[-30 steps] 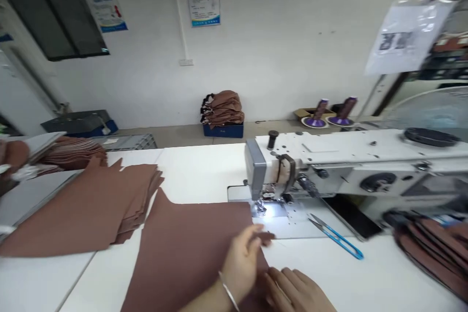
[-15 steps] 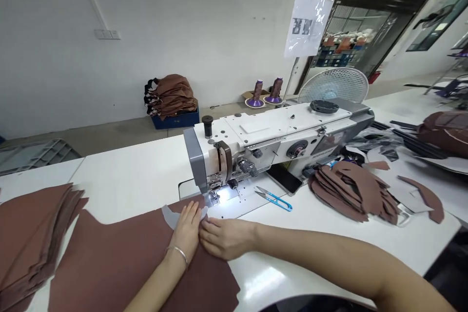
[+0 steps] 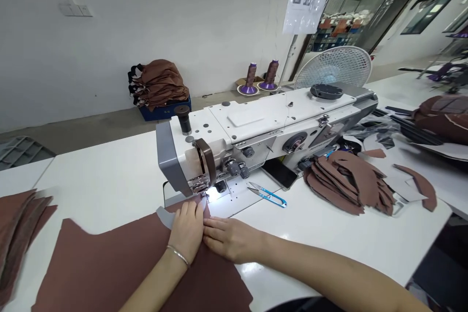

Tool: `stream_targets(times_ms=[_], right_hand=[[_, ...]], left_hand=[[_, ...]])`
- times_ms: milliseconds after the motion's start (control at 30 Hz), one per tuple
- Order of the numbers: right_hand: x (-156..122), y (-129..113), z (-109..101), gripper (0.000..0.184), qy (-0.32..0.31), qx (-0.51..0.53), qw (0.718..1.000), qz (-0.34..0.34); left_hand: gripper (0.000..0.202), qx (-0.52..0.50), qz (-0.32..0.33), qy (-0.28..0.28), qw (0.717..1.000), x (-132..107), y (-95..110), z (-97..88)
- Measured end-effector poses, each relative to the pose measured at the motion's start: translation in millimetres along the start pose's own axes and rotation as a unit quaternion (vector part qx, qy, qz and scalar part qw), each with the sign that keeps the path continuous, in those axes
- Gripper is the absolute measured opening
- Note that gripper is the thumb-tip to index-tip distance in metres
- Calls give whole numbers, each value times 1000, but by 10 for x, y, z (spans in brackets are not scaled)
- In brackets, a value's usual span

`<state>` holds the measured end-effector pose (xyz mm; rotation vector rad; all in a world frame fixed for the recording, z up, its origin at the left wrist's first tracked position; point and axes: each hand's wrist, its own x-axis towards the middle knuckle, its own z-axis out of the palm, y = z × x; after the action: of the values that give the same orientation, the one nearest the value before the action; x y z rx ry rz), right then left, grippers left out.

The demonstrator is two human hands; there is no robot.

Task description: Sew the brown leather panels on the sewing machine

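A large brown sheet of leather-like material [image 3: 120,263] lies on the table, its upper corner at the lit needle area of a sewing machine [image 3: 256,122]. My left hand [image 3: 187,231] rests flat on the sheet just in front of the needle, fingers stretched forward. A curved grey strip [image 3: 165,217] shows on the sheet, partly under that hand. Beside it, my right hand [image 3: 230,239] grips the sheet's right edge, thumb above and fingers bent; its fingertips are partly hidden. Blue-handled thread snips [image 3: 268,196] lie to the right of the needle.
A phone [image 3: 280,173] lies under the machine arm. Curved brown pieces [image 3: 343,185] are heaped to the right. Stacked brown sheets [image 3: 18,234] sit at the left. Behind the machine stand two thread cones [image 3: 250,78] and a fan [image 3: 334,68]. A blue crate [image 3: 166,109] is on the floor.
The view has moved closer to the machine, which now appears larger and further left. Both hands and the sheet's corner are nearer the needle. Each hand keeps its place on the sheet.
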<state>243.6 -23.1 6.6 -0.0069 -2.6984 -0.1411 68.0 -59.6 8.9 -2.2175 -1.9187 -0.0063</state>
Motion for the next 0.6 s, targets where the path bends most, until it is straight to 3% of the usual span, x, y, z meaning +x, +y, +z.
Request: stream_targets(times_ms=[333,600], right_hand=[[-26,11,12,20,27,-1,1000,16],[-36,46,-4,20,28,-4,1000,11]], left_hand=[[32,38,-38,-30,998,128,147,-69],[30,40,-20,-28,999,143,140,-53]])
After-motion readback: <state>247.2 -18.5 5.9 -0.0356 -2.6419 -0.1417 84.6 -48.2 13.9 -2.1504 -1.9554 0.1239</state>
